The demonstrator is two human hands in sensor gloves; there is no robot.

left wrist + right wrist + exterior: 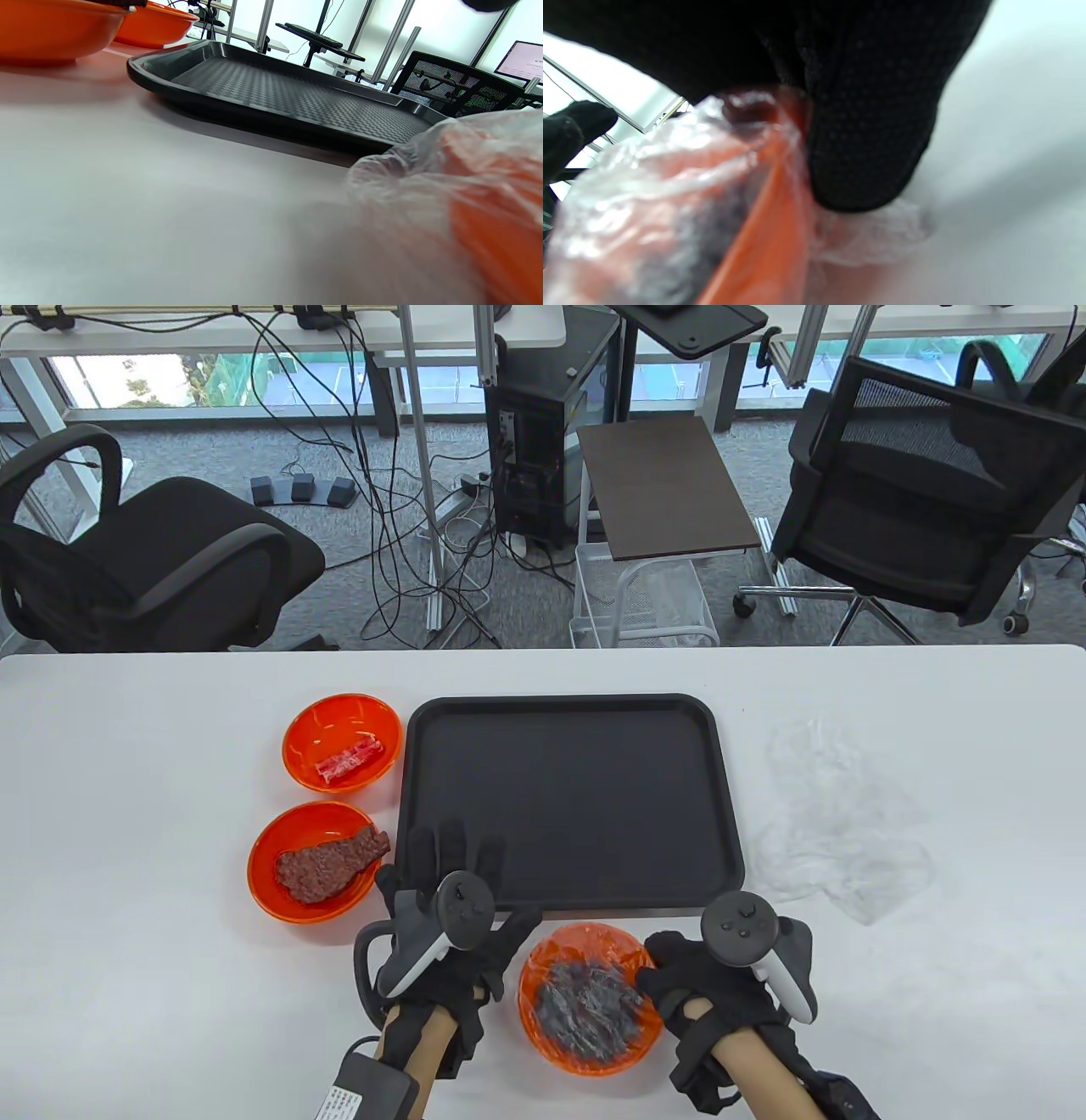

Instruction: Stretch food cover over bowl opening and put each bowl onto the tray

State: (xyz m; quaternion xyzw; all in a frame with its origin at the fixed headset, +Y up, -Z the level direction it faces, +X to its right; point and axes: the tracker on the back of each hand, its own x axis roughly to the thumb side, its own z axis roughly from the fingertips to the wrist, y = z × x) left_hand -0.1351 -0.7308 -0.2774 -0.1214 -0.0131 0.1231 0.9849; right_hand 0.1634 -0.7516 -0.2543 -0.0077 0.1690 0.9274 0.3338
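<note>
White table (127, 831), no readable labels; left hand (445, 929) fingers spread, right hand (708, 984) gripping covered bowl (590, 997) rim.

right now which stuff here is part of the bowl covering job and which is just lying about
Part of the job:
- covered bowl, right hand at its rim
- left hand, open beside it
- bowl with brown patty, uncovered
- bowl with red pieces, uncovered
- black tray
- loose clear covers

Lying about:
- office chairs
- small side table
- floor cables
</note>
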